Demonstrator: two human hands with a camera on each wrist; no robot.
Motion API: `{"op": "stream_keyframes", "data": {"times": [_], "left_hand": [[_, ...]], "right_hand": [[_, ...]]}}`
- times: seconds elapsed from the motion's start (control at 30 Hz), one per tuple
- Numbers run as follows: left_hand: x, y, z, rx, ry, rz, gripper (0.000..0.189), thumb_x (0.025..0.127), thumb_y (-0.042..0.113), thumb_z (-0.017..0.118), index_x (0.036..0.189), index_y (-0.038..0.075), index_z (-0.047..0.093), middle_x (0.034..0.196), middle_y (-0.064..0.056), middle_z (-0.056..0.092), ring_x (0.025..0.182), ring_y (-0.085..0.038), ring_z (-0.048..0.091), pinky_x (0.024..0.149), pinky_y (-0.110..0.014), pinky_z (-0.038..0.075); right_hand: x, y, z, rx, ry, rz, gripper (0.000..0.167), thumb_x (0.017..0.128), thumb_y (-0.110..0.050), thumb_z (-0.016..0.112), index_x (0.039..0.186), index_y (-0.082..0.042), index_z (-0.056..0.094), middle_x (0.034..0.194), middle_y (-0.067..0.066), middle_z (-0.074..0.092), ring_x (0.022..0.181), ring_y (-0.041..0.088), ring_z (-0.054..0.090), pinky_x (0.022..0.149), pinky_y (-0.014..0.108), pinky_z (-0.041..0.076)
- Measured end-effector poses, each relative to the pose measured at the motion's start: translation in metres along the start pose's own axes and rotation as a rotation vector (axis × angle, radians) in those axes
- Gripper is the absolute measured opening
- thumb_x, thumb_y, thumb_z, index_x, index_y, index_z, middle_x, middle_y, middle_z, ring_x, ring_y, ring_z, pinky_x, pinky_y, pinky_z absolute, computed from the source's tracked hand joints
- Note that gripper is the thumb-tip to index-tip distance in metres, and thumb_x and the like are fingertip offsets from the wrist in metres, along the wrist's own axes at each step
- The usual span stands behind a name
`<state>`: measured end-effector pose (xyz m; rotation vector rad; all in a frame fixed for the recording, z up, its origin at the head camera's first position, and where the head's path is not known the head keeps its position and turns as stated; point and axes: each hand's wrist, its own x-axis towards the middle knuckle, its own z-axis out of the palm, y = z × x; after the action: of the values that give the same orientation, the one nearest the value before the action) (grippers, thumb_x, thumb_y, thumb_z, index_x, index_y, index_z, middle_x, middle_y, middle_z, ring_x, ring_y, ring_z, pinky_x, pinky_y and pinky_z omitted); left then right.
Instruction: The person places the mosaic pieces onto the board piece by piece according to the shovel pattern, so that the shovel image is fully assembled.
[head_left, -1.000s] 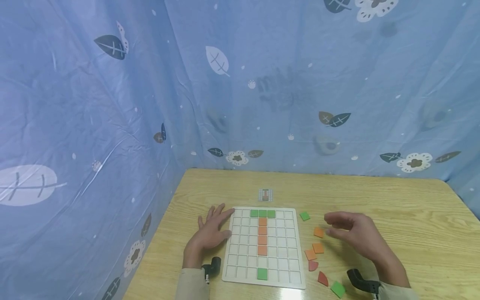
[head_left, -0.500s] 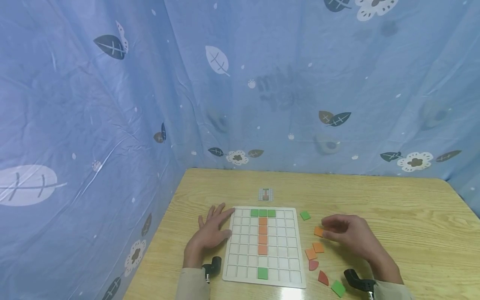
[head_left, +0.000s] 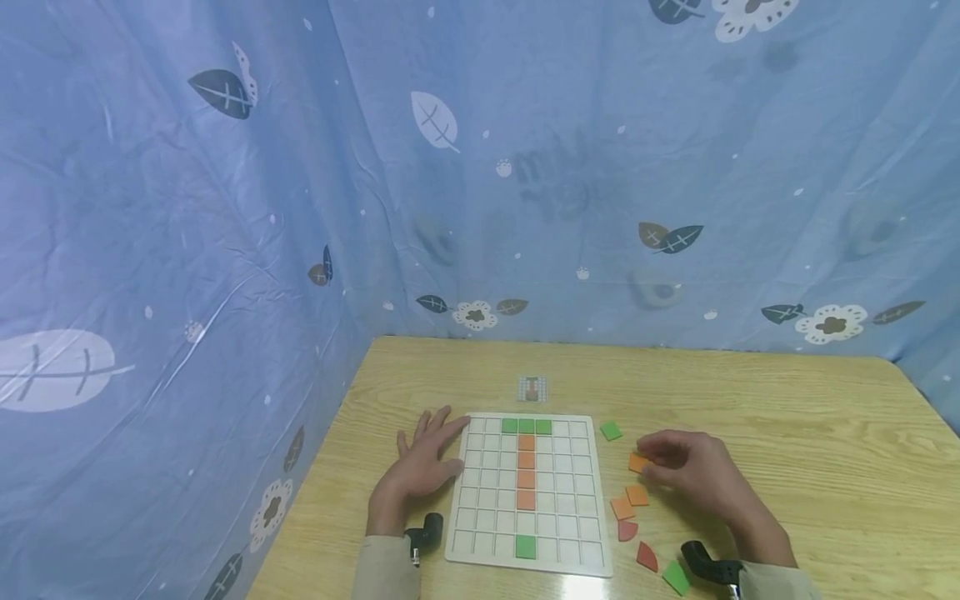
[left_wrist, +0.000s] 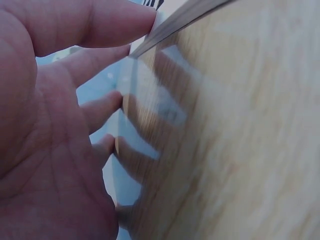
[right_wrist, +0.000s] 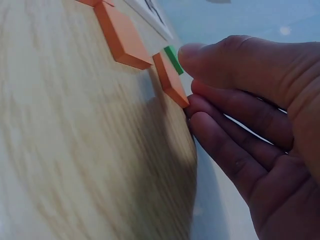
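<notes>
Orange sq. tile (head_left: 637,463), flat, edge twd. board (head_left: 487,525), R hand (head_left: 701,467) alongside, thumb (right_wrist: 225,60) & fingers (right_wrist: 215,140) apart, L hand (head_left: 422,468) spread, wood-grain tbl. (head_left: 810,433), blue curtain (head_left: 570,125).

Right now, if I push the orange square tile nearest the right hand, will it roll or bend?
It will probably slide, not roll: the orange square tile lies flat with straight edges. It looks stiff because its body shows no bend. It may be light since it's small beside the right hand.
</notes>
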<state>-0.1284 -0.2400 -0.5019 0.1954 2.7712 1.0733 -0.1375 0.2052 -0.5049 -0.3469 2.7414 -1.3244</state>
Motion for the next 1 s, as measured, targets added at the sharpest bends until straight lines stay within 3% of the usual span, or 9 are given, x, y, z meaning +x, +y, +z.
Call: {"op": "stream_keyframes", "data": {"times": [0.37,0.67,1.0], "left_hand": [[0.0005,-0.0018,0.0002,0.009,-0.003,0.006,0.075,0.092,0.013,0.067,0.165,0.022,0.052,0.182,-0.018,0.025,0.17,-0.049,0.002,0.125,-0.083,-0.015],[0.0009,0.0,-0.0008,0.008,0.0,0.002,0.075,0.091,0.013,0.067,0.164,0.022,0.052,0.181,-0.019,0.025,0.17,-0.049,0.002,0.125,-0.082,-0.014],[0.002,-0.0046,0.0015,0.01,0.011,-0.006,0.074,0.092,0.016,0.067,0.164,0.027,0.053,0.182,-0.014,0.025,0.171,-0.046,0.001,0.126,-0.08,-0.015]], "right_hand": [[0.0002,-0.0014,0.0029,-0.062,0.001,-0.045,0.034,0.086,-0.013,0.092,0.118,-0.012,0.082,0.113,0.002,0.084,0.101,0.018,0.08,0.084,0.026,0.064],[0.0005,0.0007,0.0062,-0.104,0.044,-0.079,0.029,0.088,-0.007,0.087,0.115,-0.016,0.083,0.111,-0.003,0.084,0.1,0.011,0.079,0.087,0.026,0.064],[-0.0004,-0.008,0.0008,-0.087,0.052,-0.083,0.03,0.086,-0.006,0.089,0.115,-0.013,0.083,0.112,0.0,0.084,0.102,0.019,0.081,0.087,0.027,0.065]]}}
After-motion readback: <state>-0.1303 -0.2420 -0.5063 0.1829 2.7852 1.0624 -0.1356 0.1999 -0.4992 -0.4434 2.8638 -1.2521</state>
